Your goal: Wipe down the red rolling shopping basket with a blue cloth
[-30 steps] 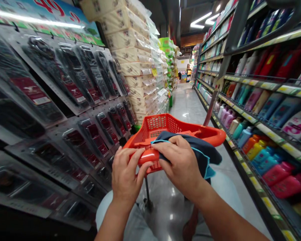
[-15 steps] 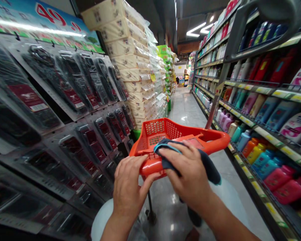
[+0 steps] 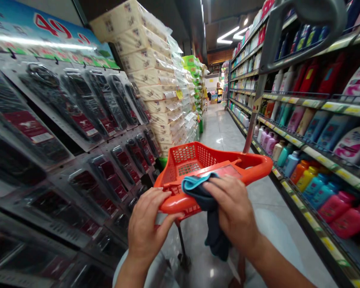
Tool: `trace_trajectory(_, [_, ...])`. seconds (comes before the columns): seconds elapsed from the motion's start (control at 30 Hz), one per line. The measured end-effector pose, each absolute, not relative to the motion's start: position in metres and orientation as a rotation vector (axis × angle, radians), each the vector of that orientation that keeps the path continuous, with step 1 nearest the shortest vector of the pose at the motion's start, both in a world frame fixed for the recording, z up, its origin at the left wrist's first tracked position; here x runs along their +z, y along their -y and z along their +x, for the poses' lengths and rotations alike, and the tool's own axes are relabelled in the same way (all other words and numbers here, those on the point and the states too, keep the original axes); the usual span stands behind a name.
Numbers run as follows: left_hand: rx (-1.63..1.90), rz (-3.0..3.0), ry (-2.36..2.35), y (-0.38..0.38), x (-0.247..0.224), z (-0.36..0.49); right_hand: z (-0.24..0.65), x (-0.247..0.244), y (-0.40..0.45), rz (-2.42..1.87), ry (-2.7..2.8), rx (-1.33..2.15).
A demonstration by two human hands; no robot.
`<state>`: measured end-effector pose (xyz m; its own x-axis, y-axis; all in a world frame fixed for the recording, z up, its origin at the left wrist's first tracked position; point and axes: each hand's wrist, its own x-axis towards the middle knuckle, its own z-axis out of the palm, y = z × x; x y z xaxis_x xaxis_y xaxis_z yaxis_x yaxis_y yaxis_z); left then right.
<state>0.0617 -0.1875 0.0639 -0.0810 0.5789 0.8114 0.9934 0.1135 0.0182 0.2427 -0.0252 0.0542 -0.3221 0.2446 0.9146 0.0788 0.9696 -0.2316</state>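
Observation:
An orange plastic shopping cart (image 3: 195, 154) stands before me, its perforated basket facing down the aisle. My left hand (image 3: 148, 220) grips the left end of its handle (image 3: 177, 203), fingers over the top and thumb beneath. My right hand (image 3: 234, 212) is closed on a dark navy cloth (image 3: 217, 228) with a bright blue edge. The cloth lies over the middle of the handle, and its loose end hangs below. The right fingertips press on the cloth near the handle's flat panel (image 3: 225, 172).
Packaged belts (image 3: 108, 168) hang on a rack close at left. Stacked tissue packs (image 3: 150, 76) rise beyond it. Shelves of bottles (image 3: 312, 132) line the right side, with a grey handle on a metal post (image 3: 259, 92) in front. Tiled floor (image 3: 216, 124) runs down the aisle.
My right hand has slid right along the handle, and the cloth has bunched, its end now hanging lower in the middle. The left hand keeps its grip, slightly farther left.

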Motion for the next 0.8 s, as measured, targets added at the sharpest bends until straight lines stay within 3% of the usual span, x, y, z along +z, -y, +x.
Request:
trace_trajectory(0.13, [-0.915, -1.488, 1.733, 0.177, 0.062, 0.082, 0.261, 0.043, -0.011, -0.427, 1.673, 0.194])
trace_trajectory(0.3, [-1.029, -1.411, 1.728, 0.159, 0.055, 0.116, 0.261, 0.044, 0.010, -0.321, 1.780, 0.239])
trace_trajectory(0.57, [-1.140, -1.739, 1.855, 0.155, 0.045, 0.092, 0.275, 0.049, 0.005, -0.381, 1.745, 0.274])
trace_trajectory(0.8, [-1.129, -1.760, 1.810, 0.133, 0.045, 0.114, 0.288, 0.059, 0.019, -0.114, 1.859, 0.362])
